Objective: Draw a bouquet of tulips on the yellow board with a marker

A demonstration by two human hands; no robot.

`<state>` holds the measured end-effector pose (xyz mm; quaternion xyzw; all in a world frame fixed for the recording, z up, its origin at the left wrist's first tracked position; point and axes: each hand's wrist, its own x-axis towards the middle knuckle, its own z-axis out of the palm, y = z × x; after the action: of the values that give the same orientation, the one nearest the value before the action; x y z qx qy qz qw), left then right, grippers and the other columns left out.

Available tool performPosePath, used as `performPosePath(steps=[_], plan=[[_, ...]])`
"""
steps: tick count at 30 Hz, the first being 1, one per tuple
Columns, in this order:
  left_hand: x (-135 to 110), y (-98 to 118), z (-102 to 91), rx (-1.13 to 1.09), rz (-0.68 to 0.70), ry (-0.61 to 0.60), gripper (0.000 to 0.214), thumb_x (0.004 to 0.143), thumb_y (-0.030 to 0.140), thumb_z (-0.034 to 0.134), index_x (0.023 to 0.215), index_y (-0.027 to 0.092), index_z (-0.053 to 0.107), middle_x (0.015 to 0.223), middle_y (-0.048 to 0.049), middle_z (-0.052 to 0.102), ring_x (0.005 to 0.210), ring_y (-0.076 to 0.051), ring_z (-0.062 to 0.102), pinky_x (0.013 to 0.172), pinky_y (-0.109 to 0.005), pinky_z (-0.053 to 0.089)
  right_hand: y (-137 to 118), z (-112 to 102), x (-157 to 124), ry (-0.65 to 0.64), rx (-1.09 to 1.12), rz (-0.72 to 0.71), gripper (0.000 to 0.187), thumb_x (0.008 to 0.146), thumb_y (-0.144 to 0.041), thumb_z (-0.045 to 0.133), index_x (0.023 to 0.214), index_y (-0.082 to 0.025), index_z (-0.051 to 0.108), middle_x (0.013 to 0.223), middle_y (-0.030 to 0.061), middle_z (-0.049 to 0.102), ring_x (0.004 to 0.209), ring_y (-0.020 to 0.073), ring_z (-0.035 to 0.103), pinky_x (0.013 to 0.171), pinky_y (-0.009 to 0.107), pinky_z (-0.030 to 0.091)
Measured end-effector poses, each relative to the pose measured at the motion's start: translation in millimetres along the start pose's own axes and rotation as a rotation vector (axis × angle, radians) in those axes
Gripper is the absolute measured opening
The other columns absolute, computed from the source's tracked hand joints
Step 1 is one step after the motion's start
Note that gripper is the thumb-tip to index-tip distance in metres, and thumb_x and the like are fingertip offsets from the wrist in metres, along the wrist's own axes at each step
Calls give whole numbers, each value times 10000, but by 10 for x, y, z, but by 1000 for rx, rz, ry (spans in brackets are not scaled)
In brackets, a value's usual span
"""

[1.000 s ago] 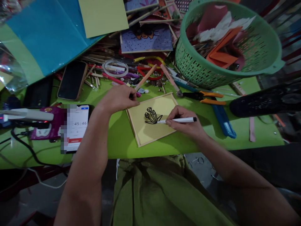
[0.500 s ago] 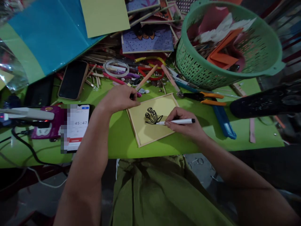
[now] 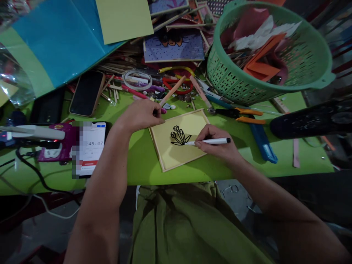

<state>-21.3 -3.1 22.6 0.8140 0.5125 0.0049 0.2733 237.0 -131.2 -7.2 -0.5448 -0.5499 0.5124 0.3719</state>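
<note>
A small yellow framed board [image 3: 172, 154] lies on the green table, with a black drawing of flowers [image 3: 179, 135] on it. My right hand [image 3: 217, 145] is closed on a white marker [image 3: 213, 140], its tip touching the board just right of the flowers. My left hand [image 3: 141, 115] rests at the board's upper left corner, fingers curled and pressing on the frame edge.
A green basket [image 3: 233, 82] full of paper scraps stands at the back right. Orange-handled pliers [image 3: 238, 113] and a blue tool [image 3: 261, 141] lie right of the board. Two phones [image 3: 86, 93] [image 3: 92, 148], a glue gun [image 3: 30, 134], sticks and coloured sheets [image 3: 60, 40] crowd the left and back.
The marker tip has shifted slightly along the drawing's right side. My left hand has stayed on the board's corner. The view has drifted a little.
</note>
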Motion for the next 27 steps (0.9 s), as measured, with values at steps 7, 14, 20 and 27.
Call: performPosePath(steps=[7, 14, 20, 27], plan=[[2, 2, 2, -1, -4, 1, 232, 779, 440, 734, 810, 211, 761, 798, -33, 760, 833, -230, 686, 765, -334, 451, -10, 3, 0, -35, 21, 13, 328, 748, -419, 887, 720, -225, 624, 661, -14, 627, 556, 118, 440, 533, 282, 323], [-3, 13, 4, 4, -23, -5, 226, 787, 418, 728, 848, 204, 766, 847, -32, 766, 825, -224, 689, 776, -333, 457, -25, 9, -1, -29, 36, 26, 337, 738, -446, 882, 715, -226, 627, 645, -16, 636, 542, 111, 427, 524, 280, 333], [6, -10, 15, 17, -14, -1, 214, 802, 415, 736, 823, 204, 758, 797, -29, 753, 793, -209, 683, 738, -324, 449, 2, -5, 8, 29, 0, 1, 294, 728, -377, 865, 702, -228, 612, 642, -20, 630, 539, 110, 442, 519, 272, 316], [8, -7, 15, 22, -19, -1, 227, 809, 423, 738, 858, 205, 782, 821, -31, 772, 830, -220, 699, 778, -328, 473, 4, 7, 4, -6, 38, -4, 246, 740, -342, 836, 718, -225, 621, 644, -17, 638, 526, 105, 432, 510, 266, 302]])
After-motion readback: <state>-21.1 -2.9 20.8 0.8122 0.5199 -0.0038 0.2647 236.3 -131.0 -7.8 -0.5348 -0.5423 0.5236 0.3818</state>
